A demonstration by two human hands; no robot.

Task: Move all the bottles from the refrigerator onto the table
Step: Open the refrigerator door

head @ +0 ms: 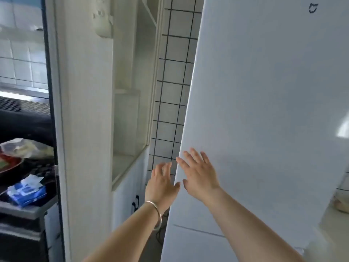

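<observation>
A tall white refrigerator point(264, 110) fills the right half of the view, its upper door shut and a seam to a lower door near the bottom. My right hand point(200, 174) lies flat on the door front near its left edge, fingers spread. My left hand point(161, 184), a silver bangle on its wrist, reaches to the door's left edge with fingers apart and its fingertips at the edge. Neither hand holds anything. No bottles are in sight; the inside of the refrigerator is hidden.
A white shelf cabinet point(128, 114) with black door handles stands left of the refrigerator, against a white tiled wall point(170, 91). Further left, a dark counter point(24, 208) holds a blue tissue pack point(26, 191) and a bagged plate. A pale countertop edge point(336, 224) shows at the right.
</observation>
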